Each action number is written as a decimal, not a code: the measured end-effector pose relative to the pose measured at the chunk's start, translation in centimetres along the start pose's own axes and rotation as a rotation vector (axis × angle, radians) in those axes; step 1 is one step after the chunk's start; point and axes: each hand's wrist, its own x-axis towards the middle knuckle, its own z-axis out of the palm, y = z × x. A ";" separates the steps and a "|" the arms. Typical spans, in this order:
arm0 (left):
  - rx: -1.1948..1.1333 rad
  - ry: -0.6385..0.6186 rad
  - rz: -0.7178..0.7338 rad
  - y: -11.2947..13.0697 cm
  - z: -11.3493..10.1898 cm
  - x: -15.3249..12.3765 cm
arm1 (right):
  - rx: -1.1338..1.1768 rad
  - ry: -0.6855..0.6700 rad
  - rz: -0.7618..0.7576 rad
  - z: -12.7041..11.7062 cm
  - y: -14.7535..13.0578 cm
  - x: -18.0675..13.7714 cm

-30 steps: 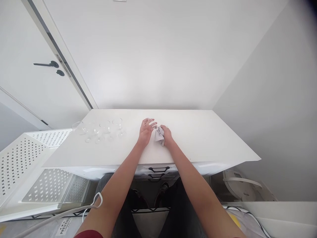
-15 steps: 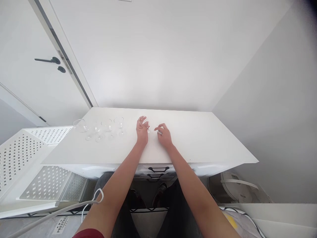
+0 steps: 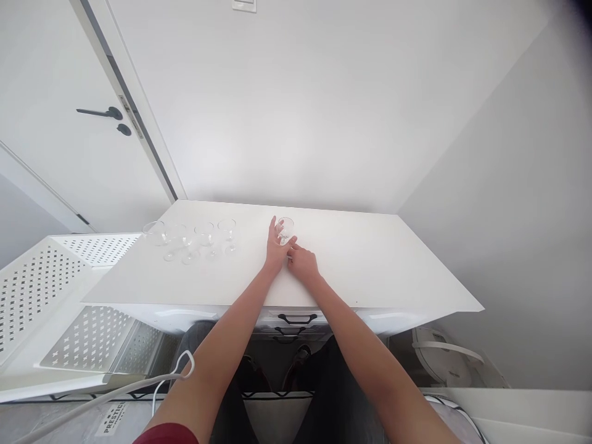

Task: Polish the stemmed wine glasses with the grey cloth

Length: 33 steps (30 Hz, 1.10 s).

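While our left hand cradles a clear stemmed glass at twelve o'clock, our right hand curls toward its five o'clock, gripping what, we cannot tell. If our hold slackens, it could slip and crack.

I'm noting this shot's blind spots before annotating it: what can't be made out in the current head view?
All in the head view:
Glass at the hands: its lower part, hidden by the left hand and right hand.
Right hand's palm: turned away, so anything inside that grip is hidden.
Switch plate on the wall: its upper part, cut off by the top edge.
White label: its smaller print, too small and blurred.
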 end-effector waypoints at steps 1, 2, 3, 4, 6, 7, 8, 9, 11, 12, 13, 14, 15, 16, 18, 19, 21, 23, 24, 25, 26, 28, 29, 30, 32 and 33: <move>-0.007 0.016 0.004 -0.1 -0.1 0.0 | -0.005 0.001 0.006 -0.1 -0.1 0.0; -0.006 0.036 0.010 -0.2 -0.2 -0.1 | -0.011 0.003 0.016 -0.1 -0.1 -0.1; 0.008 0.059 0.018 -0.3 -0.3 -0.2 | -0.019 0.007 0.031 -0.2 0.0 -0.2; 0.034 0.090 0.024 -0.4 -0.4 -0.3 | -0.027 0.015 0.052 -0.4 0.2 -0.2; 0.114 0.177 0.009 -0.6 -0.8 -0.5 | -0.045 0.032 0.105 -0.8 1.0 -0.4; 0.156 0.219 -0.011 -0.7 -1.1 -0.7 | -0.057 0.038 0.138 -1.1 1.6 -0.5; 0.190 0.254 -0.032 -0.7 -1.3 -0.9 | -0.070 0.041 0.171 -1.4 2.4 -0.7; 0.212 0.284 -0.049 -0.7 -1.5 -1.1 | -0.090 0.040 0.212 -1.8 3.4 -0.8; 0.217 0.326 -0.060 -0.5 -2.1 -1.5 | -0.131 0.040 0.281 -2.8 5.6 -1.3; 0.199 0.354 -0.057 -0.3 -2.5 -1.7 | -0.148 0.043 0.307 -3.3 6.8 -1.7; 0.164 0.395 -0.057 0.0 -3.0 -1.9 | -0.164 0.049 0.342 -3.8 7.9 -2.0; 0.117 0.446 -0.058 0.3 -3.5 -2.1 | -0.177 0.050 0.380 -4.3 8.9 -2.4; 0.064 0.514 -0.056 0.6 -4.1 -2.2 | -0.187 0.056 0.407 -4.6 9.7 -2.8; 0.010 0.580 -0.049 0.9 -4.8 -2.3 | -0.196 0.061 0.424 -4.9 10.4 -3.1; -0.067 0.684 -0.002 1.4 -6.1 -2.6 | -0.207 0.067 0.441 -5.2 11.2 -3.5; -0.094 0.707 0.019 1.7 -6.6 -2.7 | -0.209 0.067 0.446 -5.2 11.5 -3.6; -0.133 0.709 0.037 2.0 -7.3 -2.8 | -0.211 0.069 0.453 -5.1 11.6 -3.6; -0.158 0.674 0.022 2.2 -7.5 -2.9 | -0.209 0.073 0.458 -4.9 11.6 -3.5; -0.167 0.655 0.006 2.3 -7.5 -2.9 | -0.209 0.076 0.458 -4.9 11.6 -3.5; -0.176 0.638 -0.012 2.4 -7.5 -2.8 | -0.209 0.082 0.458 -4.8 11.5 -3.5; -0.187 0.626 -0.031 2.5 -7.4 -2.7 | -0.210 0.092 0.456 -4.8 11.4 -3.6; -0.218 0.620 -0.066 2.7 -7.2 -2.5 | -0.209 0.142 0.440 -4.7 11.0 -3.9; -0.243 0.617 -0.080 2.8 -7.2 -2.4 | -0.198 0.184 0.422 -4.8 10.8 -4.1; -0.270 0.607 -0.088 2.9 -7.1 -2.3 | -0.172 0.231 0.393 -4.8 10.5 -4.3; -0.315 0.556 -0.086 3.2 -7.2 -2.1 | -0.075 0.306 0.288 -5.0 10.1 -4.7; -0.331 0.517 -0.078 3.3 -7.2 -2.0 | -0.023 0.323 0.214 -5.2 9.9 -4.9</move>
